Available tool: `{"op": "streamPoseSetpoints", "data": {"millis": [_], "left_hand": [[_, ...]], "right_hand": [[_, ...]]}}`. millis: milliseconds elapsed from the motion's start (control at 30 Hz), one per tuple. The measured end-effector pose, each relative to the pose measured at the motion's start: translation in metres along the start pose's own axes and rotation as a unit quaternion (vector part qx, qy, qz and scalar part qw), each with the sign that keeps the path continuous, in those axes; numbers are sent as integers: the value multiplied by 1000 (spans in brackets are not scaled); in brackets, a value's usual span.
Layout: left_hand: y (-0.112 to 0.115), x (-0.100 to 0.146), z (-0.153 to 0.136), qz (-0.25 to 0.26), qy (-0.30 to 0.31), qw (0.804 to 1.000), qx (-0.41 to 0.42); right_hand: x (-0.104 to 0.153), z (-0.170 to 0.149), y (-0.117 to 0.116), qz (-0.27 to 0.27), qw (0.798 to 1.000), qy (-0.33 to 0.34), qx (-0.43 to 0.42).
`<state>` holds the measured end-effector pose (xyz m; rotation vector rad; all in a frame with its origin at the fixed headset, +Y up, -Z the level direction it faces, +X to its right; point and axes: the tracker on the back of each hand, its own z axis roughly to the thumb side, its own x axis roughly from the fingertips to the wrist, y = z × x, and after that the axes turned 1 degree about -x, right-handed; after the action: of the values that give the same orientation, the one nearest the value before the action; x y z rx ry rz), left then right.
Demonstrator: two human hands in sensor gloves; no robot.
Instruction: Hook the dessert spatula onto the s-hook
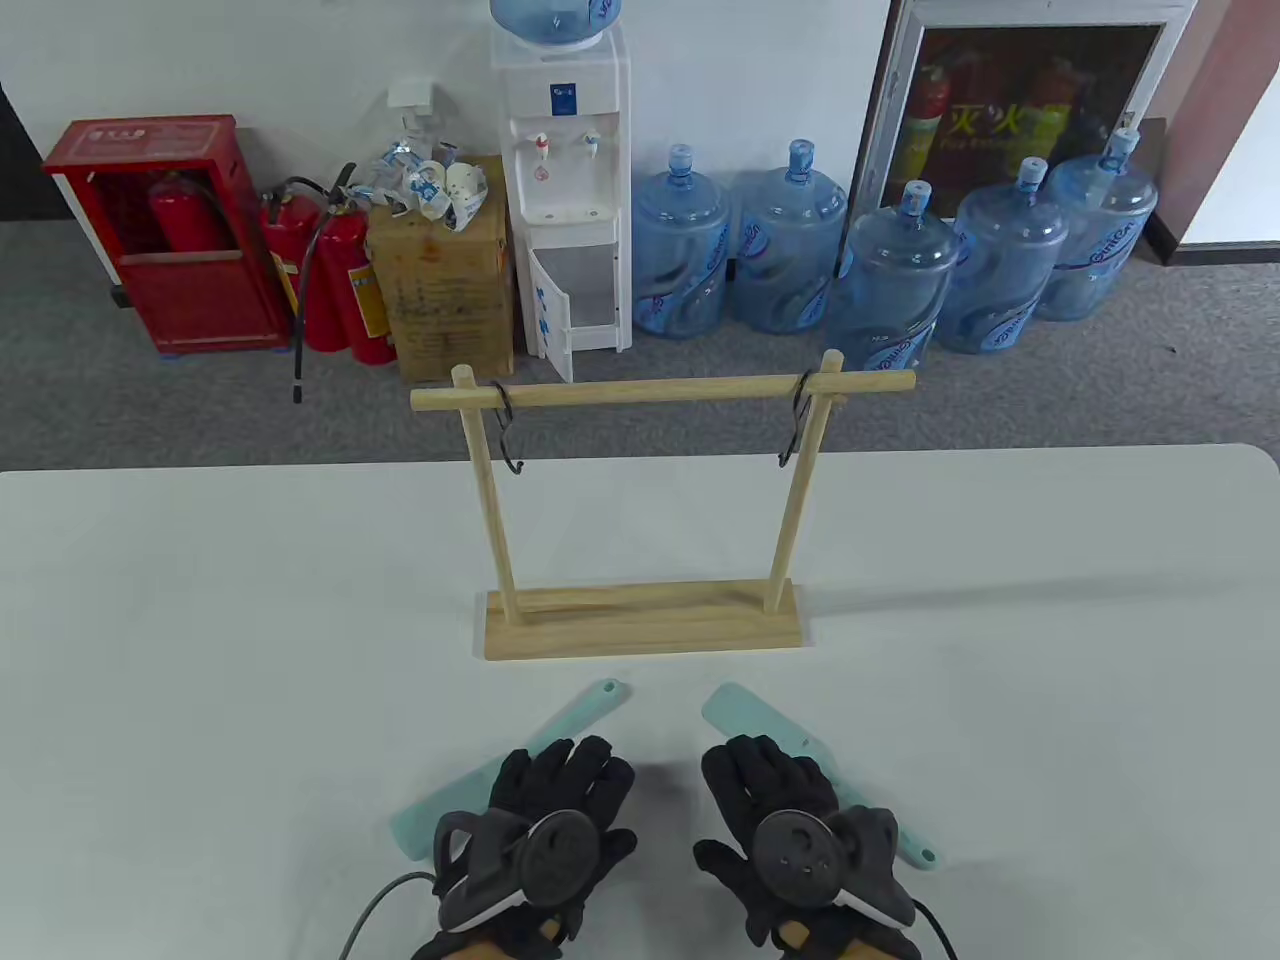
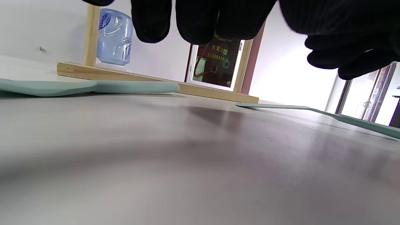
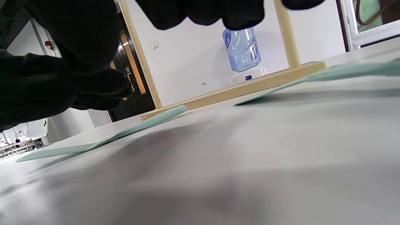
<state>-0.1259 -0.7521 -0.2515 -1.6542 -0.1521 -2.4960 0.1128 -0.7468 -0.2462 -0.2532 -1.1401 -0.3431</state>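
Note:
Two mint-green dessert spatulas lie flat on the white table in front of a wooden rack (image 1: 640, 620). The left spatula (image 1: 585, 710) points its holed handle end toward the rack. The right spatula (image 1: 745, 712) points its blade toward the rack. Two black s-hooks hang from the rack's bar, the left s-hook (image 1: 506, 432) and the right s-hook (image 1: 796, 425). My left hand (image 1: 565, 790) is over the left spatula's middle and my right hand (image 1: 775, 790) is over the right spatula's middle. In the wrist views both hands' fingers hang above the table and hold nothing. Both spatulas (image 2: 93, 87) (image 3: 328, 75) lie flat there.
The table's far edge (image 1: 200, 470) lies just behind the rack. Water bottles, a dispenser and fire extinguishers stand on the floor beyond it. Bare table surface spreads to the left and right of the rack.

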Motion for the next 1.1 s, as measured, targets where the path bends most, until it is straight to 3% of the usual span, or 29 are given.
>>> {"op": "streamPoseSetpoints", "data": {"millis": [367,800,1000,1100], "left_hand": [[-2,1,-4,20,-1,1000,7],[-4,6,-13,28,-14,999,16],[-4,7,-14,24,-18,999,19],[-5,7,-14,21,-18,999,19]], "right_hand": [[5,-8,16,-42,999,-16,-3],[21,-55,51,-109,987,-116,-21],[23,-81,48,-72,982,-175,-27],[23,-93,40,-11,977,-213,-26]]}}
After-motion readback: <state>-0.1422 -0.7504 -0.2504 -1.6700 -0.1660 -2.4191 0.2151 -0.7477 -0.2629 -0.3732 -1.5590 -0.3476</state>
